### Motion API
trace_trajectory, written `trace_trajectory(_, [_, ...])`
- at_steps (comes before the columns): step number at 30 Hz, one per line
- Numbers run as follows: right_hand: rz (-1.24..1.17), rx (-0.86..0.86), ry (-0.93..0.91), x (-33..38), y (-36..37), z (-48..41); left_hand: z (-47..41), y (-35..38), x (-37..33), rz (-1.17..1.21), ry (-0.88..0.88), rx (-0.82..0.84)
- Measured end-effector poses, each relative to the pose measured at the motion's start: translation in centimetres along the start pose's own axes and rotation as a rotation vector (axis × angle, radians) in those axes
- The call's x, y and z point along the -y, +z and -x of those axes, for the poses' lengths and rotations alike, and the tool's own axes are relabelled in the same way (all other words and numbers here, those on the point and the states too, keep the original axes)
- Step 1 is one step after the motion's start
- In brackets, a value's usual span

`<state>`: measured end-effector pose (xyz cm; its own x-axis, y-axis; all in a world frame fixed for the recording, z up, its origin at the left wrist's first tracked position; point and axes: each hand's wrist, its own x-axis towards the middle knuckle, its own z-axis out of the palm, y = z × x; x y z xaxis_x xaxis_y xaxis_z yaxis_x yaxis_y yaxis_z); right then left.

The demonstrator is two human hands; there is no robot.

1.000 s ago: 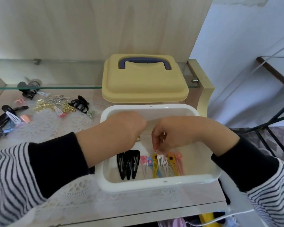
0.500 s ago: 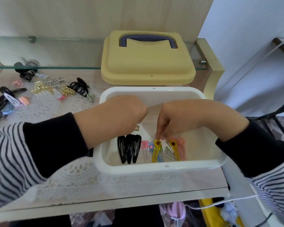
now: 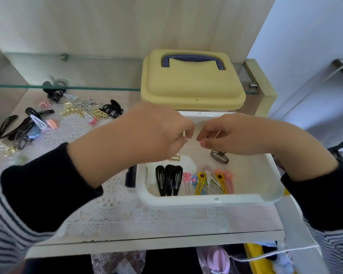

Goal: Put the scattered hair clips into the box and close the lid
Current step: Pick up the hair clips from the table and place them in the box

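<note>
Both hands over open white box [image 3: 206, 201]; yellow lid [image 3: 192, 86] behind it, off.

Left hand [image 3: 156, 133] and right hand [image 3: 236, 133] curled, fingertips nearly meeting above box; held item too hidden to tell; black clips [image 3: 168, 182] and coloured clips [image 3: 208, 182] along near wall; scattered hair clips [image 3: 53, 117] left on table.

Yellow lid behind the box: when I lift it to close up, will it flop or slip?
The yellow lid looks like thick moulded plastic, so probably stiff and light. Its blue handle should give a secure grip. It leans tilted behind the white box, so it may slide if nudged.
</note>
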<state>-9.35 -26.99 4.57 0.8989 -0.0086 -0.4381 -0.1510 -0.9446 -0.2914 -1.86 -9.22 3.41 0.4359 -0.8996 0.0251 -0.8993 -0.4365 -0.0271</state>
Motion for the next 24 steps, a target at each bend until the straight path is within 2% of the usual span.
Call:
trace_trajectory(2, [-0.048,-0.072,0.006,0.4,0.1,0.4,1.1,0.0,0.5,0.045,0.021,-0.163])
trace_trajectory(5, [-0.141,-0.273,-0.007,1.5,0.6,0.8,3.1,0.3,1.3,0.17,0.035,-0.362])
trace_trajectory(10, [-0.244,-0.606,-0.008,4.0,2.1,0.9,6.5,1.9,2.3,0.291,-0.121,-0.6])
trace_trajectory(14, [-0.349,-0.843,-0.096,8.1,3.3,0.5,9.5,3.6,4.2,0.313,-0.306,-0.66])
trace_trajectory(19, [-0.417,-1.038,-0.253,14.5,5.3,-0.8,13.1,6.4,6.9,0.295,-0.506,-0.602])
trace_trajectory(24, [-0.406,-1.096,-0.38,19.9,7.9,-3.2,16.9,9.4,9.3,0.242,-0.717,-0.514])
